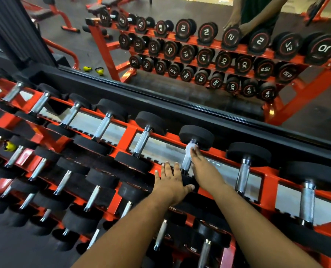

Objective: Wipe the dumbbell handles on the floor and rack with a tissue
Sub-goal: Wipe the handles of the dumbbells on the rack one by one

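- Head view looks down over an orange steel dumbbell rack (131,132) with three tiers, standing against a wall mirror (180,55) that repeats the whole rack and the person's arms.
- Rack as holder: each tier carries a row of black round-headed dumbbells with chrome knurled handles, lying side by side in their cradles; no slot near the hands looks vacant, though the far left is blurred.
- Right hand (198,161) reaches to the top tier and presses a small white tissue (190,148) against the chrome handle (187,161) of one dumbbell, fingers curled about the tissue near the far head (196,136).
- Left hand (171,177) lies spread, fingers straight, flat on the near black head (188,182) of that same dumbbell, seemingly steadying it; it grips nothing.
- The relation that matters: the handle's long axis runs away from the person, from the near head up towards the mirror, tilted slightly right. The tissue sits at the far end, so I judge the wipe must travel back along that axis towards the body.
- Right hand is plainly the nearer to the bare metal; the left sits just beside the handle's near end, in the path of a full stroke.
- Next chrome handle to the right (243,175) stands close by, untouched.
- Dumbbells on the floor I cannot see from here.
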{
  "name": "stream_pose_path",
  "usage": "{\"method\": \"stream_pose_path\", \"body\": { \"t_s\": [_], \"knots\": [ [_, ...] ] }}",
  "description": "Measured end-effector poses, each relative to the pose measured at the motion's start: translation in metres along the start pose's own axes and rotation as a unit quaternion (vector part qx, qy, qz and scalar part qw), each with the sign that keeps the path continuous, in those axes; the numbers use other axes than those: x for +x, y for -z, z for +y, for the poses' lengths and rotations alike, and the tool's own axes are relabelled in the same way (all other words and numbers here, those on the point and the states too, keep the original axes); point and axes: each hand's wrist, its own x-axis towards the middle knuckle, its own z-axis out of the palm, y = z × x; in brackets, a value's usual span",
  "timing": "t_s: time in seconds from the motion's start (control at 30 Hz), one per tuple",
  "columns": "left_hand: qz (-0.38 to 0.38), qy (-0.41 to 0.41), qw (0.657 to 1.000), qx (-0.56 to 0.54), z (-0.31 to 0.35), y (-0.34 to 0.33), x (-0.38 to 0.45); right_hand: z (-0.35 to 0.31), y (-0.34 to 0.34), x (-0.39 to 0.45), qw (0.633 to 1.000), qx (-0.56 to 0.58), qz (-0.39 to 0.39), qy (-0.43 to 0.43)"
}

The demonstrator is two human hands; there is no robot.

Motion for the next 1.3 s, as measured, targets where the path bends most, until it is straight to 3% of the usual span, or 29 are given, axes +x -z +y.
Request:
{"method": "stream_pose_path", "body": {
  "t_s": [0.13,0.3,0.4,0.5,0.77,1.0,1.13,1.3],
  "knots": [
    [0.002,0.001,1.000,-0.005,-0.001,-0.001,0.001,-0.009,-0.006,-0.003,0.974,0.220,0.011,-0.051],
    [0.000,0.002,1.000,-0.008,0.000,-0.001,0.002,-0.009,-0.012,-0.023,0.939,0.333,-0.018,-0.090],
    [0.003,0.004,1.000,-0.001,0.000,-0.002,0.002,-0.013,-0.007,-0.005,0.911,0.393,0.002,-0.125],
    [0.003,0.004,1.000,0.004,0.000,-0.001,0.002,-0.013,-0.014,0.011,0.903,0.402,0.013,-0.153],
    [0.004,0.003,1.000,-0.008,0.000,-0.001,0.001,-0.015,-0.021,-0.014,0.881,0.435,-0.054,-0.181],
    [0.006,0.007,1.000,-0.003,0.001,-0.001,0.000,-0.029,-0.009,0.019,0.840,0.499,0.033,-0.211],
    [0.003,0.004,1.000,-0.003,0.001,0.001,0.000,-0.020,-0.010,-0.004,0.878,0.442,-0.042,-0.177],
    [-0.001,0.003,1.000,-0.003,0.002,0.002,-0.001,-0.012,-0.012,-0.012,0.859,0.473,-0.076,-0.183]
  ]
}}
